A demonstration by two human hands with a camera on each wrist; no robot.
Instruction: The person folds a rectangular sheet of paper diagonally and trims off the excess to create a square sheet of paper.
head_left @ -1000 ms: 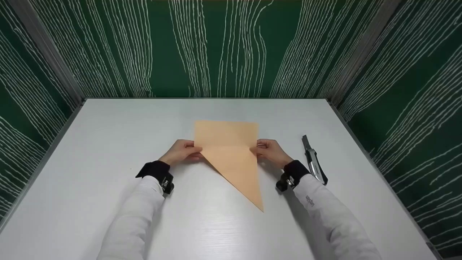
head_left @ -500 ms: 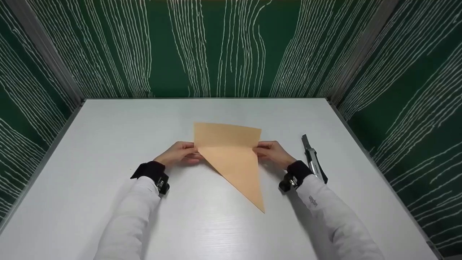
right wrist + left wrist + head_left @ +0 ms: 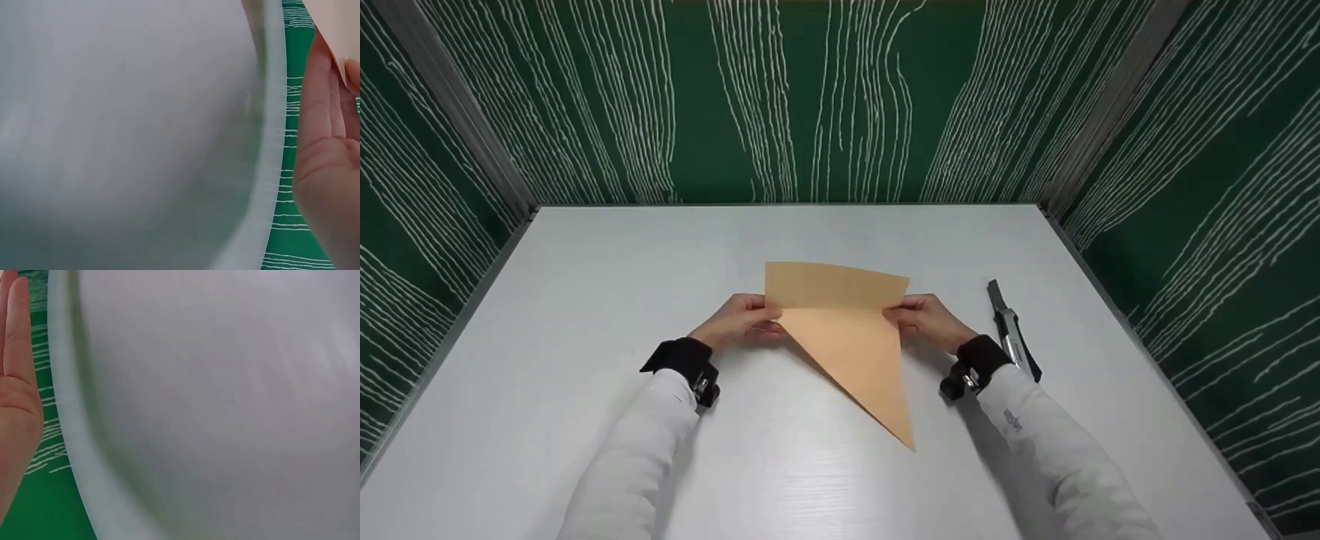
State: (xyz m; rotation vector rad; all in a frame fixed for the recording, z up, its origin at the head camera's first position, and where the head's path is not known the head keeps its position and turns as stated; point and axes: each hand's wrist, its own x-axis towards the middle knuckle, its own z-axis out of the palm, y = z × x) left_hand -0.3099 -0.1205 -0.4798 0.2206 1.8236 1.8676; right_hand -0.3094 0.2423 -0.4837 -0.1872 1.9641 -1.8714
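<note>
1. Left hand (image 3: 737, 319), left of centre: thumb and fingers pinch the folded tan paper (image 3: 844, 341) at mid-frame.
2. Right hand (image 3: 931, 322), right of centre: pinches its opposite edge.
3. Sleeve (image 3: 1065, 465), lower right: small dark mark, illegible.
4. White desk (image 3: 622, 277); green, white-lined wall (image 3: 705, 105) above.

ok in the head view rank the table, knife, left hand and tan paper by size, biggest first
1. Table
2. Tan paper
3. Knife and left hand: too close to rank; knife longer, hand broader
</note>
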